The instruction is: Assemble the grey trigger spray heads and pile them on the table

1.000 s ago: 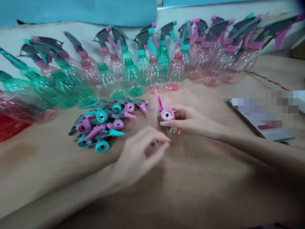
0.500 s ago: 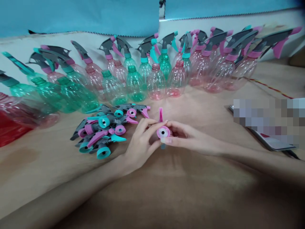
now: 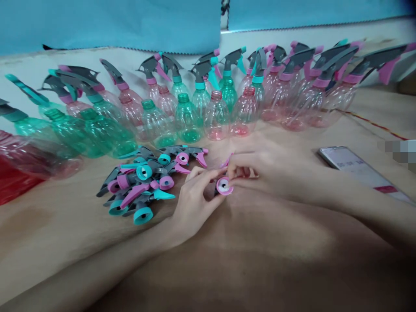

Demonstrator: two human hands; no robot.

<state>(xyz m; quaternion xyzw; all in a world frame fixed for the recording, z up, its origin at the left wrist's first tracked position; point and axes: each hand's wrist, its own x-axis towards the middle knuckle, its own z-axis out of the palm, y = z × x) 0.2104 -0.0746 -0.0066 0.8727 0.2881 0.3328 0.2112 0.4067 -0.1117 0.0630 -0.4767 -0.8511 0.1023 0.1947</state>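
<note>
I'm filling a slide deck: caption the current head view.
Left hand and right hand on a pink-ringed sprayer, with a pile of sprayers alongside and bottles behind.

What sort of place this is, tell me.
Likely a small assembly workbench: spray bottles, some open, some topped; a pile of loose spray heads; and a pink-ringed spray head in the left hand.

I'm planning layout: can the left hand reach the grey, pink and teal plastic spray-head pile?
Probably: nothing separates the pile from the left hand, though it holds a pink-collared spray head.
</note>
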